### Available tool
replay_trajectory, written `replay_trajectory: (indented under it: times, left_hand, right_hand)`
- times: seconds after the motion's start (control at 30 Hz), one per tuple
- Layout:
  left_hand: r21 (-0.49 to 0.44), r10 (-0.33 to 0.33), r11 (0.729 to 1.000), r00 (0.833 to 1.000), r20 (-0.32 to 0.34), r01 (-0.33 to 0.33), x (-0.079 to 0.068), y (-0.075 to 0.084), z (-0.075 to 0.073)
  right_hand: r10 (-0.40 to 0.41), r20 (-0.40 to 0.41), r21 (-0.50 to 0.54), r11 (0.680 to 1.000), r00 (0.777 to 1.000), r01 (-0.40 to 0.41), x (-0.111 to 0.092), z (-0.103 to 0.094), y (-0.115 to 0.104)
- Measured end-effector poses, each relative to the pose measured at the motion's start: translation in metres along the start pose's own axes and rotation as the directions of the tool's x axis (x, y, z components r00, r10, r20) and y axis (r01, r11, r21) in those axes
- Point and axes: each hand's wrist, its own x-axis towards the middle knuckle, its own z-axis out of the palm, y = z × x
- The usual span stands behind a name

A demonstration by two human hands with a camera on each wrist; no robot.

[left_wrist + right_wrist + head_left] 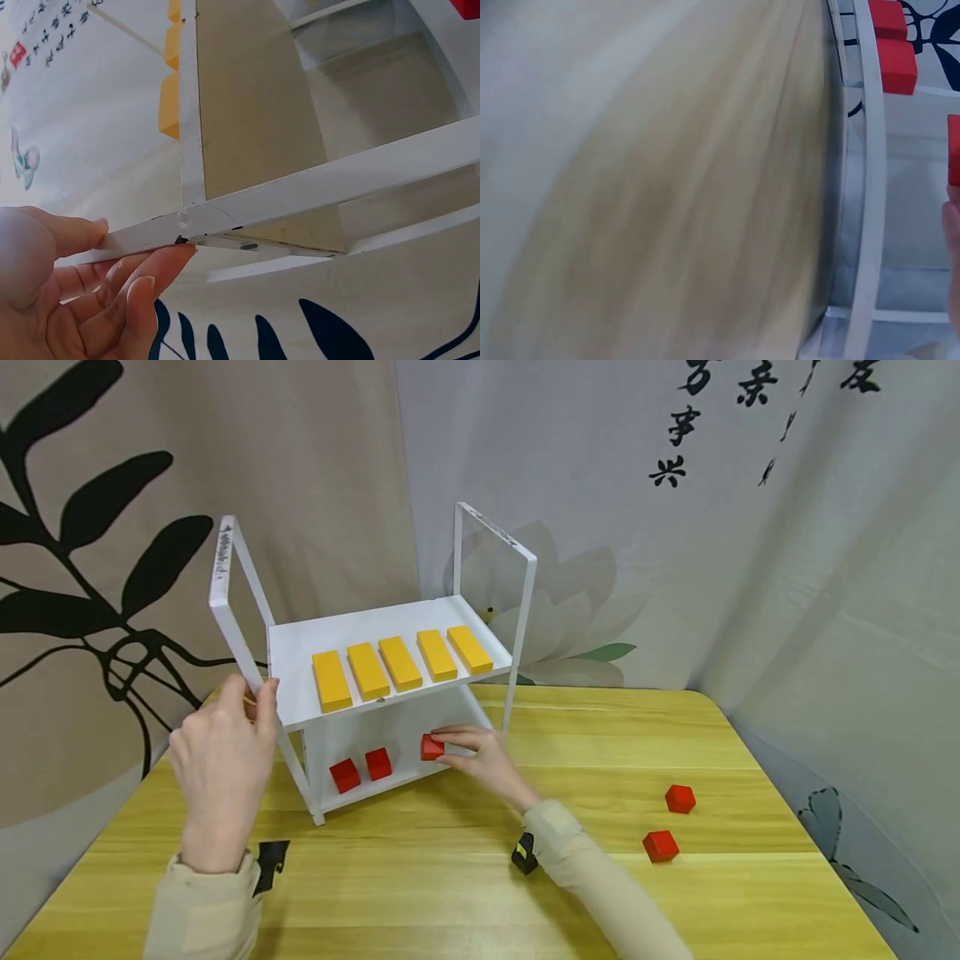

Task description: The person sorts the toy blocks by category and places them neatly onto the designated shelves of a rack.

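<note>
A white two-tier shelf (390, 614) stands on the table. My left hand (225, 760) grips its left front post, thumb on one side and fingers on the other, as the left wrist view also shows. On the lower tier, my right hand (480, 760) pinches a red cube (431, 747) between thumb and fingers. To its left on that tier sit two more red cubes, one at the left (345, 776) and one nearer the middle (378, 764). Several yellow blocks (400, 664) lie in a row on the upper tier. Only the right hand's fingertips show in the right wrist view.
Two loose red cubes lie on the wooden table (420, 893) at the right, one farther back (680, 799) and one nearer (661, 846). Curtains with dark leaf prints and lettering hang behind the table. The shelf's side frames (525, 610) rise above the upper tier.
</note>
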Motion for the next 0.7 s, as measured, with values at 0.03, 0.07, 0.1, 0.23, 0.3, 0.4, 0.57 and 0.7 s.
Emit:
replay_trajectory:
  times: [0.03, 0.07, 0.1, 0.23, 0.3, 0.4, 0.57, 0.7]
  left_hand:
    - [0.000, 0.000, 1.000, 1.000, -0.002, 0.000, 0.000, 0.000, 0.000]
    - [0.000, 0.001, 1.000, 1.000, -0.004, -0.001, 0.000, 0.000, 0.000]
    - [0.000, 0.002, 1.000, 1.000, -0.006, -0.002, 0.000, -0.001, 0.000]
    - [-0.002, 0.005, 1.000, 1.000, -0.014, -0.005, 0.000, -0.001, 0.001]
    - [-0.003, 0.005, 1.000, 1.000, -0.015, -0.005, 0.000, -0.001, 0.001]
    - [-0.006, 0.003, 1.000, 1.000, -0.014, -0.003, 0.000, -0.001, 0.001]
    - [-0.005, 0.008, 1.000, 1.000, -0.017, -0.008, 0.000, -0.001, 0.001]
    - [-0.004, 0.009, 1.000, 1.000, -0.018, -0.009, -0.001, -0.001, 0.001]
  right_hand:
    - [0.018, 0.013, 0.018, 1.000, 1.000, -0.018, 0.001, 0.003, 0.000]
    - [0.040, 0.029, 0.038, 0.998, 0.999, -0.041, 0.002, 0.006, -0.001]
    - [0.054, 0.044, 0.052, 0.997, 0.998, -0.056, 0.003, 0.009, -0.002]
    - [0.092, 0.092, 0.084, 0.991, 0.991, -0.100, 0.005, 0.021, -0.003]
    - [0.105, 0.094, 0.077, 0.991, 0.990, -0.112, 0.006, 0.026, -0.003]
    - [0.134, 0.073, 0.072, 0.988, 0.988, -0.139, 0.008, 0.034, -0.004]
    - [0.179, 0.034, 0.099, 0.978, 0.983, -0.182, 0.012, 0.044, -0.007]
    - [0.207, 0.025, 0.101, 0.973, 0.978, -0.209, 0.014, 0.049, -0.009]
